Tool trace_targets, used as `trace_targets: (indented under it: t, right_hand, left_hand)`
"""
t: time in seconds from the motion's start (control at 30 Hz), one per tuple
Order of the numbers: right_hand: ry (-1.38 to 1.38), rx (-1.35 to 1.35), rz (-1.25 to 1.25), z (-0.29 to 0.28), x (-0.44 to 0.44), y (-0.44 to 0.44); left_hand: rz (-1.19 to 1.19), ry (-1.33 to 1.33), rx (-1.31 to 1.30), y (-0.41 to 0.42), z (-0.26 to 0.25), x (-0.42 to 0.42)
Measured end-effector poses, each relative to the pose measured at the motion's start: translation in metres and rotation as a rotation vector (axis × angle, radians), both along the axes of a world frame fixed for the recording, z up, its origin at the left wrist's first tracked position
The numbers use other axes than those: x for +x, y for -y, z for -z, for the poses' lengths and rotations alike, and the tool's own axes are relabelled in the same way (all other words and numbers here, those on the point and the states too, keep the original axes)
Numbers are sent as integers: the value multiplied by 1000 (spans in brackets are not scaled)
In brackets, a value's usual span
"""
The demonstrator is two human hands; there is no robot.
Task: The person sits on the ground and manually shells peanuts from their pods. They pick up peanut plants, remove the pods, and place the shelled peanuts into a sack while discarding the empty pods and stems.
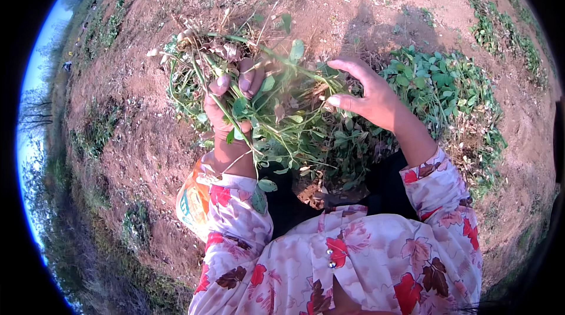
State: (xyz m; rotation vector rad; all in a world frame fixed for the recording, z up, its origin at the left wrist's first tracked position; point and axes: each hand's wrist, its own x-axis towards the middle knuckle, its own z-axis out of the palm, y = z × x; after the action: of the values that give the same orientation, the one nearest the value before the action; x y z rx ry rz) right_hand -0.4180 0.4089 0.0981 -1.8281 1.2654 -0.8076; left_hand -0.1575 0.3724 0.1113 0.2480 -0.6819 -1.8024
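My left hand grips a bunch of uprooted peanut plants, its fingers closed round the green stems. Pale peanut pods hang on the roots at the upper left of the bunch. To the right, my right hand has its thumb and fingers spread beside the stems, and nothing is visibly gripped in it. Whether the thumb touches a stem I cannot tell. Part of the bunch is blurred between the hands. Below and behind it, more leafy plants partly hide the ground.
A heap of leafy plants lies on the reddish soil at my right. An orange and white plastic bag is beside my left forearm. Further plant piles lie at the upper right and left.
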Motion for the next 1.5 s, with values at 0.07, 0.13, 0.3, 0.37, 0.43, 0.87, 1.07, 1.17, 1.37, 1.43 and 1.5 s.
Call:
trace_targets:
  t: [0.07,0.13,0.3,0.37,0.43,0.87,1.07,1.17,1.37,1.43,1.5]
  right_hand:
    - [44,156,-55,7,11,-3]
    - [53,178,-95,6,15,-7]
    - [-51,264,-162,11,20,-11]
    - [-23,368,-305,7,17,-15]
    - [393,557,-435,-20,14,-25]
    - [283,23,-468,160,10,3]
    - [-67,300,156,62,-12,19]
    - [45,392,447,39,-32,34]
    - [571,594,390,16,-44,34]
    - [574,655,452,8,-40,29]
    - [616,708,491,9,-37,28]
  left_hand:
    - [113,-94,-47,5,8,4]
    - [111,-213,-13,5,9,0]
    - [39,-295,-7,6,15,7]
    - [86,-340,-56,9,10,13]
    - [53,-320,-90,13,20,30]
    - [87,-276,-94,-9,20,-26]
    - [-57,-109,-78,-8,-1,7]
    - [-180,49,68,0,-8,25]
    - [-498,746,348,8,-1,26]
    - [-468,829,205,11,8,17]
    - [-503,914,165,10,11,0]
